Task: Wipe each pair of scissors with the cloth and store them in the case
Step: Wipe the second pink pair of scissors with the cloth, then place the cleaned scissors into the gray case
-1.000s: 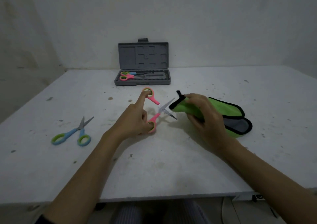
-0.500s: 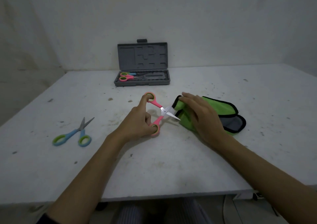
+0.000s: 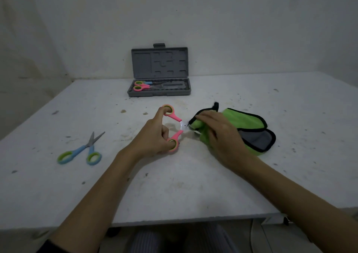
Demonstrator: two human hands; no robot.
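Left hand [image 3: 155, 136]: fingers through loops of pink-handled steel scissors [image 3: 173, 125], handles spread, above white counter [image 3: 174, 190] | Right hand [image 3: 220, 134]: grasps green black-edged cloth [image 3: 244, 120] over blades | Blue-handled scissors [image 3: 81, 151]: on counter, left | Grey plastic case [image 3: 159, 82]: open, holds two pairs.

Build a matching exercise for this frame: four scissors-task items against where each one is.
Items:
1. pink scissors
2. blue scissors
3. green cloth
4. grey case

Places:
A. lying alone on the table, far left
B. open, at the table's back edge
C. under the right hand
D. spread open in the left hand

Pairs: 1-D, 2-A, 3-C, 4-B
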